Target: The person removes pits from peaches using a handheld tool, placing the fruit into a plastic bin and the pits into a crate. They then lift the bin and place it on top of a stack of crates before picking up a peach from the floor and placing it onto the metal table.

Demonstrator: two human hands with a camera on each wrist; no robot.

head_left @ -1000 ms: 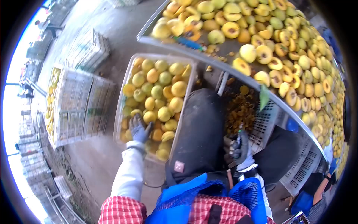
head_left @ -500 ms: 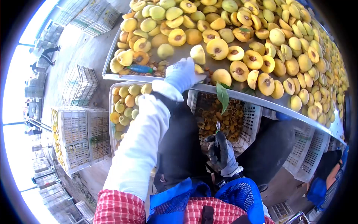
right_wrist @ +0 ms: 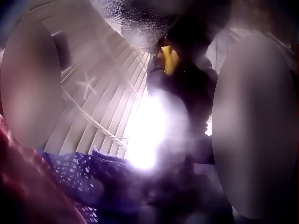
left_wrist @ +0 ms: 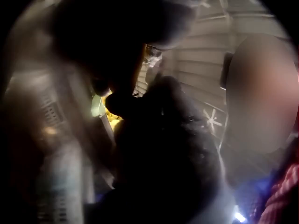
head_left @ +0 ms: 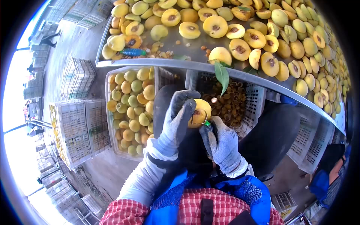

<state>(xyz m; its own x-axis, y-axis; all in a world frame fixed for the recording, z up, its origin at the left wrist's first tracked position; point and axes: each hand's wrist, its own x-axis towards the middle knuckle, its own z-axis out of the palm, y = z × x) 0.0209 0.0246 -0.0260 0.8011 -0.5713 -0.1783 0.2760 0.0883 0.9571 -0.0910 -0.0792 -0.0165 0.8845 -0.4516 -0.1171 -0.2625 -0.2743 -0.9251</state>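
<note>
curled left hand (head_left: 177, 119) is beside curled right hand (head_left: 224, 145).

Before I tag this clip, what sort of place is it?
Probably a fruit-processing shed or yard: there is a metal table heaped with halved yellow fruit, stacked plastic crates on the floor, and a crate of brown scraps below the table edge.

Head looks down; wrist views, close, face up, share roof (left_wrist: 196, 63).

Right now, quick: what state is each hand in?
Left hand: closed, fingers round a cut yellow fruit.
Right hand: closed on a small tool, its green part by the fruit.
</note>
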